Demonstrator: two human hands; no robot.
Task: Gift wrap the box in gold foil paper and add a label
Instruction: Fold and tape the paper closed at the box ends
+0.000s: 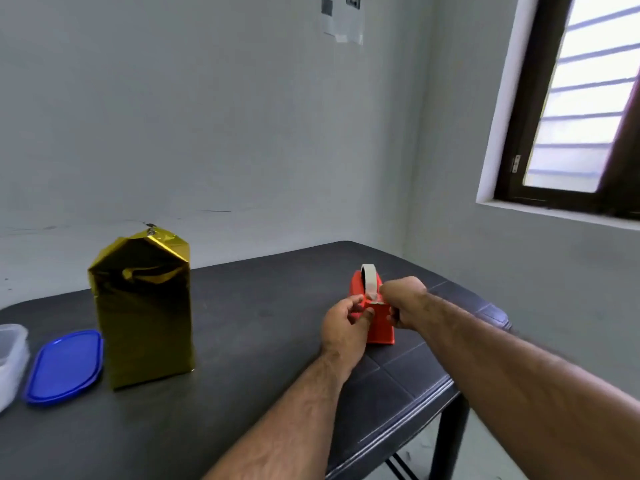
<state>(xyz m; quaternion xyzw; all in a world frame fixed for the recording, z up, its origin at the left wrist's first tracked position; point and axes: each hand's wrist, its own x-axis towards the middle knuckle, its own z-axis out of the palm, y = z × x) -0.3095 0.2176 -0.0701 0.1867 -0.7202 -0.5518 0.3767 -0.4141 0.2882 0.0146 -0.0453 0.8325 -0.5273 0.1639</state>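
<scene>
Both hands [372, 311] apparently pinch tape at dispenser [375, 317] | wrapped box [143, 310] well left

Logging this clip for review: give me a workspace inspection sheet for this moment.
Surface: dark table, matte, ribbed edge.
Job's things: gold-wrapped box stands upright at left, top folds loose; red tape dispenser at right with its tape roll.
Clutter: blue lid lies flat; clear container at the left edge.
Hands: left hand and right hand both grip the dispenser.
Cables: nothing seen.
Surroundings: grey wall, papers pinned up, window at right.
</scene>
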